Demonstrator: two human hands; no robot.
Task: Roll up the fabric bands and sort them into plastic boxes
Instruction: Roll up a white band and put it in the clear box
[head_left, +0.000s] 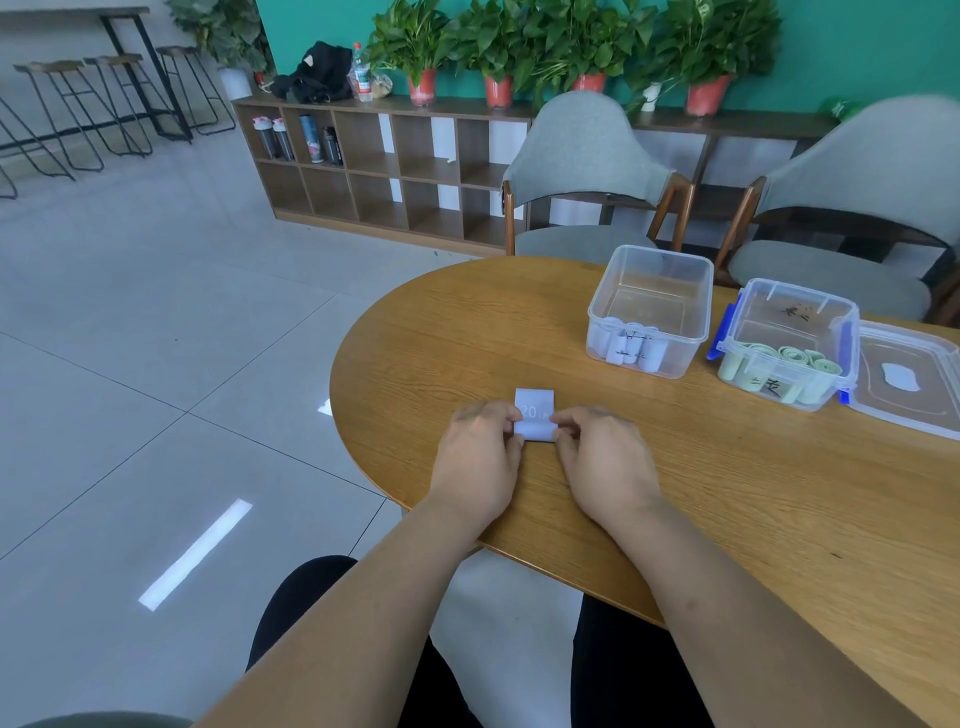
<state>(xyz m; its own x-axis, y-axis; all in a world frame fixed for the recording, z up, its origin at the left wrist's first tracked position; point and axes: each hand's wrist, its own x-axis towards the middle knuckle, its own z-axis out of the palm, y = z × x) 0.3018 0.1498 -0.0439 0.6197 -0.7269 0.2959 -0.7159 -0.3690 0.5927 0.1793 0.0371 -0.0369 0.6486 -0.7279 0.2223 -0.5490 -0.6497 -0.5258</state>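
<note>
- Both hands — left hand (480, 452) and right hand (605, 457) — pinch the ends of the white band (535, 422) at centre frame, on the wooden table (779, 493).
- Looks nearly rolled; loosen either pinch and it'd probably spring open.
- It reads "20 LB"; box scribbles are unreadable — white rolls fill the clear box (649, 312), upper right.

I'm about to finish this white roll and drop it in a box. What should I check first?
1. The left hand and right hand pinch the white band: ok.
2. Band rolled to its end: not ok, a flat tail lies on the table.
3. The box with white rolls is open: ok.
4. Room inside it: ok, far half bare.
5. The box with green rolls sits apart from it: ok.
</note>
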